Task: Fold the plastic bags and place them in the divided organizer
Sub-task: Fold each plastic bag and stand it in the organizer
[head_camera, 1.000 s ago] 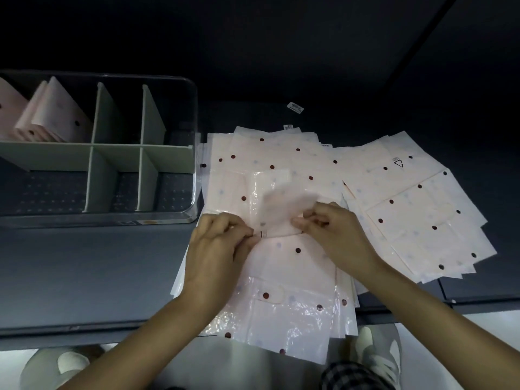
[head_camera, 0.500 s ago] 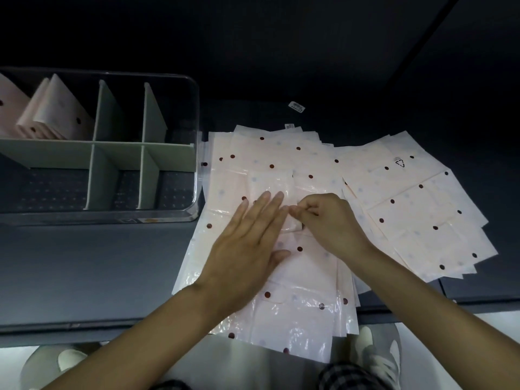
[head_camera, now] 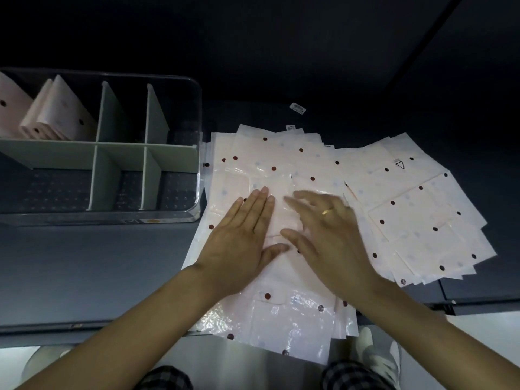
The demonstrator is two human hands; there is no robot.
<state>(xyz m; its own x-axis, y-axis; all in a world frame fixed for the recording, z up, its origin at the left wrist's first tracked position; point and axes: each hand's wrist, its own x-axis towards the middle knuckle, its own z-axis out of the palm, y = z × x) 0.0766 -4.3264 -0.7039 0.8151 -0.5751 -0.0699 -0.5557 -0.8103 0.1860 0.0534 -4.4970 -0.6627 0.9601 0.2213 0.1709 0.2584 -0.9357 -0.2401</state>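
With the left hand (head_camera: 242,243) pressing flat-fingered and the blurred right hand (head_camera: 326,235) lying open, gripping nothing, on the half-folded polka-dot plastic bag (head_camera: 281,215) topping the stack (head_camera: 422,215) beside the divided organizer (head_camera: 146,153), the slick film is risking springing open or sliding.

Dark grey desk (head_camera: 98,266). Directly on it: clear divided organizer (head_camera: 197,153) at left, its right wall just beside a spread pile of pink dotted plastic bags (head_camera: 422,220). Pile's near end overhangs the desk's front edge. Small white label (head_camera: 297,108) lies alone behind the pile.
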